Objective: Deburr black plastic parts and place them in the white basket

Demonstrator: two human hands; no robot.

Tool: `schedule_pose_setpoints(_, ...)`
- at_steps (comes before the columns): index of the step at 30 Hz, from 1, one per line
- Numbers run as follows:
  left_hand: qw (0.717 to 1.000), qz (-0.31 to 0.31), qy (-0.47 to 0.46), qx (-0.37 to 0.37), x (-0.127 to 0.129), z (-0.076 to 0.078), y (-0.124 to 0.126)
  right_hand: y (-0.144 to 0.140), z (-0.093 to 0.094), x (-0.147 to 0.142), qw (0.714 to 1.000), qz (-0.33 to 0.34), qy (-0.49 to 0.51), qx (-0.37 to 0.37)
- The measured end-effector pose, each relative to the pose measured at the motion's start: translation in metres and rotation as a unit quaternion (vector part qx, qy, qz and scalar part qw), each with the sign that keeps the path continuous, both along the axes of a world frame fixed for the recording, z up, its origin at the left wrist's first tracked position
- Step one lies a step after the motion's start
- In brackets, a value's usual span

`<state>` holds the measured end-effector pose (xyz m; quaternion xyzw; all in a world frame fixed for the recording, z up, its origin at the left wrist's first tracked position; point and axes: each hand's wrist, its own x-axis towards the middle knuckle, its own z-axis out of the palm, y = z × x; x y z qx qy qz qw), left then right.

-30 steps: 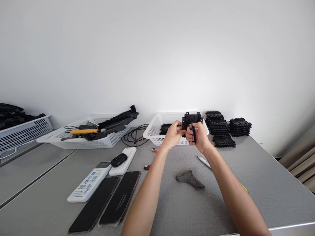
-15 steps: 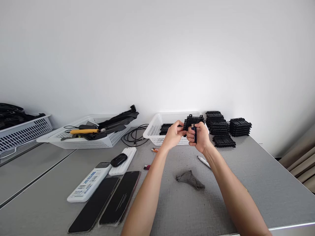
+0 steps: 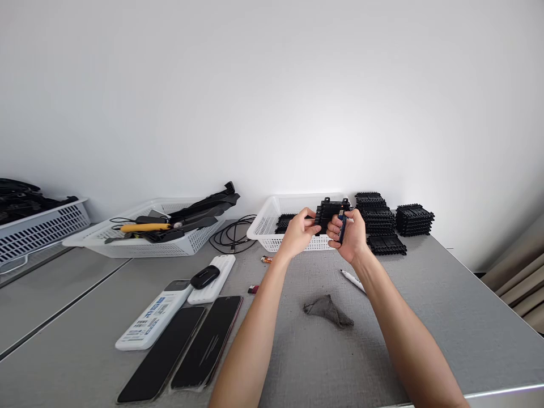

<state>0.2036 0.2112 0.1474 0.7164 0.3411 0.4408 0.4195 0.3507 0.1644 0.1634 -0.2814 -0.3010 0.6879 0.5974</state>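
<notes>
Both hands up, a lighter flame right at the black part!

Nearest, phones (image 3: 187,348) and a grey cloth (image 3: 328,310) on the tabletop (image 3: 446,317). Above, the left hand (image 3: 301,231) has its grip clamped on the black plastic part (image 3: 330,211); the right hand (image 3: 351,234) grips a blue lighter (image 3: 341,224) beside it. Behind sits the white basket (image 3: 272,218). Risk, I'd say: heat lingers, plastic warps or fingers scorch.

head cam | forward-down – near table (image 3: 446,317) | single view
</notes>
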Motion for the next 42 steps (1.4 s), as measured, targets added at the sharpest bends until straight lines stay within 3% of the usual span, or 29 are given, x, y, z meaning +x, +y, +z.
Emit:
schedule_pose_setpoints(8,1.0,0.003,0.012,-0.002,0.002,0.0,-0.001,-0.005,0.002,-0.008,0.998,0.016,-0.05,0.02)
schedule_pose_setpoints(12,0.999,0.041,-0.022,-0.016,0.001,-0.001,0.001,-0.006,0.006,-0.006,0.996,-0.008,-0.071,0.044)
schedule_pose_setpoints(17,0.985,0.095,-0.14,-0.031,-0.001,0.0,0.005,0.003,-0.001,0.006,0.971,-0.176,-0.146,0.071)
schedule_pose_setpoints(20,0.974,0.082,-0.209,-0.038,-0.002,0.002,0.005,0.01,-0.008,0.014,0.949,-0.243,-0.193,0.054)
schedule_pose_setpoints(22,0.967,0.049,-0.247,-0.038,-0.001,0.004,0.005,0.011,-0.009,0.016,0.957,-0.213,-0.196,0.026)
schedule_pose_setpoints(26,0.956,-0.016,-0.292,-0.029,0.003,0.007,0.003,0.007,-0.007,0.014,0.994,-0.028,-0.109,0.008)
schedule_pose_setpoints(28,0.956,-0.021,-0.29,-0.029,0.004,0.007,0.002,0.005,-0.006,0.01,0.998,0.008,-0.066,0.019)
schedule_pose_setpoints(30,0.956,-0.01,-0.291,-0.044,0.003,0.005,0.001,0.005,-0.007,0.007,0.998,-0.03,-0.042,0.029)
schedule_pose_setpoints(35,0.944,0.025,-0.305,-0.123,-0.004,0.006,0.001,0.01,-0.012,0.004,0.974,-0.201,-0.039,0.093)
schedule_pose_setpoints(39,0.949,-0.033,-0.272,-0.153,-0.008,0.015,-0.003,0.014,-0.015,0.008,0.938,-0.303,-0.077,0.152)
schedule_pose_setpoints(42,0.971,-0.028,-0.202,-0.124,-0.007,0.018,-0.008,0.017,-0.018,0.011,0.896,-0.383,-0.118,0.192)
